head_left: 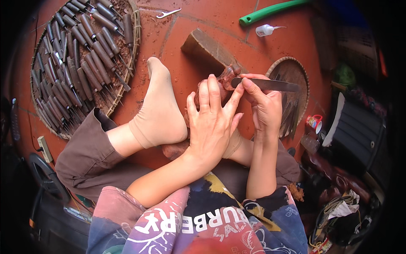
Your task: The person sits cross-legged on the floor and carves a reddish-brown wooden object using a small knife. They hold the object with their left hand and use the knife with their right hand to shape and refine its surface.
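My left hand (208, 127) lies over a reddish-brown wood carving (227, 77), its fingers long and slightly apart, keeping hold of it. Much of the carving is hidden under that hand. In my right hand (267, 106), a flat dark metal file (280, 85) is pinched between thumb and fingers. One end of the file points left, close to my left index fingertip and the carving's upper part. A brown wooden block (207, 48) lies just beyond the carving. My socked foot (158, 101) is to the left of my left hand.
A round woven basket (136, 31) full of wooden-handled carving tools is at the far left. A smaller basket (305, 70) with flat metal tools stands to the right. Beyond lie a green tube (270, 13), a small white bottle (265, 30) and a white floss pick (168, 13).
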`<state>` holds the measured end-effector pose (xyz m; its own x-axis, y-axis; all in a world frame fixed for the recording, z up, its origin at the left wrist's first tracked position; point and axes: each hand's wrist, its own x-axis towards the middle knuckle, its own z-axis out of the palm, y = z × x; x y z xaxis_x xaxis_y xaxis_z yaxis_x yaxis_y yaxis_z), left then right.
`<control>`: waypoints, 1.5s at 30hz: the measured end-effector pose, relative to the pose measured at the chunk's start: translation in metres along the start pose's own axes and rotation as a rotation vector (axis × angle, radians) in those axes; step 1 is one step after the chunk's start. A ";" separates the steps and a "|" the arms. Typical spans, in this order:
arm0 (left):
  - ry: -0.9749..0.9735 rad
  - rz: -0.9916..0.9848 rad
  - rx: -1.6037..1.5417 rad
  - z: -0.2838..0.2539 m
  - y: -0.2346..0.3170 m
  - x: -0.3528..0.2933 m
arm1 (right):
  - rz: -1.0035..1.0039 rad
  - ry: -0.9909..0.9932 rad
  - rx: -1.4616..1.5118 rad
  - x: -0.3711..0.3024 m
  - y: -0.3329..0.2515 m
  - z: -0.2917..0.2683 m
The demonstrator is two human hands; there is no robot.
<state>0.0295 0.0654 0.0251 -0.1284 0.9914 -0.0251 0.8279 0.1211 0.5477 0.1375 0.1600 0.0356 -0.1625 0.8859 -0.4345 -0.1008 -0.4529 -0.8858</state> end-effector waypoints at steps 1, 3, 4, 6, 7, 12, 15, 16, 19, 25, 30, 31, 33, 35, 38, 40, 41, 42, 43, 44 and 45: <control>-0.002 -0.013 0.022 0.002 0.002 0.003 | -0.030 0.000 -0.012 -0.001 0.000 0.001; -0.004 0.030 -0.052 -0.006 -0.007 0.000 | -0.087 0.001 -0.037 -0.008 0.000 0.005; -0.014 0.051 -0.090 -0.010 -0.013 -0.006 | -0.098 -0.034 -0.055 -0.015 0.004 0.004; 0.013 0.075 -0.064 -0.009 -0.013 -0.002 | -0.053 -0.066 -0.090 0.000 0.000 -0.003; 0.006 0.050 -0.022 -0.008 -0.008 0.001 | -0.045 -0.087 -0.100 0.007 -0.006 -0.004; 0.008 0.059 -0.085 -0.012 -0.015 -0.001 | -0.141 -0.075 -0.161 -0.007 -0.005 0.009; -0.011 0.069 -0.054 -0.007 -0.015 -0.007 | -0.071 -0.093 -0.211 -0.001 -0.008 -0.001; -0.008 0.055 0.001 -0.004 -0.007 -0.001 | -0.048 -0.090 -0.155 0.003 -0.007 -0.003; -0.009 0.050 -0.038 -0.008 -0.005 0.003 | -0.136 -0.042 -0.286 0.000 -0.007 0.001; -0.025 0.023 0.005 -0.003 -0.004 0.006 | -0.057 -0.077 -0.217 0.004 -0.007 -0.003; -0.004 0.080 -0.135 -0.016 -0.015 -0.005 | -0.182 -0.119 -0.279 -0.002 -0.009 0.005; -0.001 0.069 -0.074 -0.011 -0.014 -0.006 | -0.185 -0.143 -0.335 -0.003 -0.008 0.002; 0.022 0.060 0.058 -0.005 -0.007 0.002 | -0.065 -0.104 -0.204 0.003 -0.005 -0.004; 0.036 0.052 0.057 -0.002 -0.004 0.005 | -0.095 -0.065 -0.156 0.004 -0.004 -0.001; 0.012 0.080 -0.120 -0.011 -0.016 -0.004 | -0.205 -0.088 -0.163 -0.011 0.000 0.008; 0.034 0.088 -0.047 -0.010 -0.016 0.007 | -0.157 -0.082 -0.178 0.002 -0.005 0.004; 0.041 0.092 -0.010 -0.010 -0.015 0.010 | -0.129 -0.078 -0.185 0.004 -0.005 0.002; 0.019 0.068 0.043 -0.005 -0.009 0.006 | -0.121 -0.049 -0.139 0.000 0.000 0.000; 0.027 0.071 0.020 -0.005 -0.009 0.007 | -0.139 -0.036 -0.109 -0.001 0.002 0.001; 0.035 0.074 -0.004 -0.006 -0.009 0.006 | -0.157 -0.023 -0.079 -0.004 0.004 0.006; 0.042 0.077 -0.028 -0.008 -0.010 0.004 | -0.174 -0.009 -0.049 -0.008 0.005 0.008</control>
<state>0.0159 0.0679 0.0262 -0.0881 0.9947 0.0532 0.8209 0.0422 0.5694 0.1302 0.1497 0.0355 -0.1557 0.9495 -0.2724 -0.0801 -0.2870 -0.9546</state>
